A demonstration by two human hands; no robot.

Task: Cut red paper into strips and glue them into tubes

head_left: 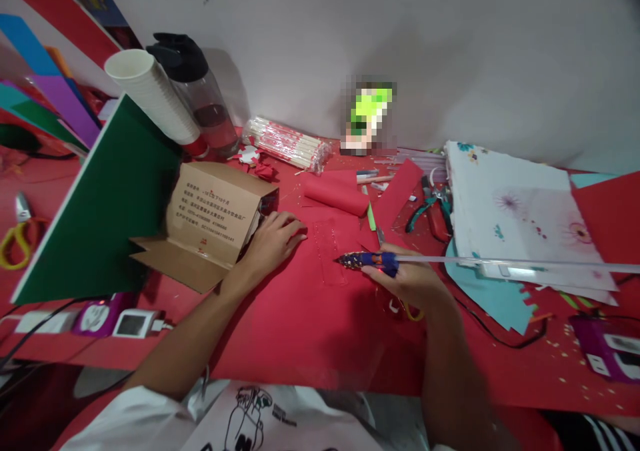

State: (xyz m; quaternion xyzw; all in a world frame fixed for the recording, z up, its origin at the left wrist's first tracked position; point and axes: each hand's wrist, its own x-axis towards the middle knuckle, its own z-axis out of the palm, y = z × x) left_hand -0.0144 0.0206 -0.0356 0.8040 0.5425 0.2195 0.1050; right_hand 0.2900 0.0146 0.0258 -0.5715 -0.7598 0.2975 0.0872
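Observation:
My right hand (pixel 407 279) is wrapped round a blue glue gun (pixel 375 261) with a long clear glue stick reaching out to the right. The gun's nozzle points left, over a clear rectangular outline (pixel 330 252) on the red sheet (pixel 285 324). My left hand (pixel 274 241) rests palm down on the red surface, fingers somewhat apart, holding nothing, beside the open cardboard box (pixel 207 214). A rolled red paper (pixel 336 197) lies just beyond the outline.
Green board (pixel 107 204), paper cups (pixel 155 97) and a bottle (pixel 203 101) stand at left. Wrapped sticks (pixel 285 144) lie at the back. Pliers (pixel 437 207) and a patterned white sheet (pixel 515 217) are at right. Yellow-handled scissors (pixel 19 241) lie far left.

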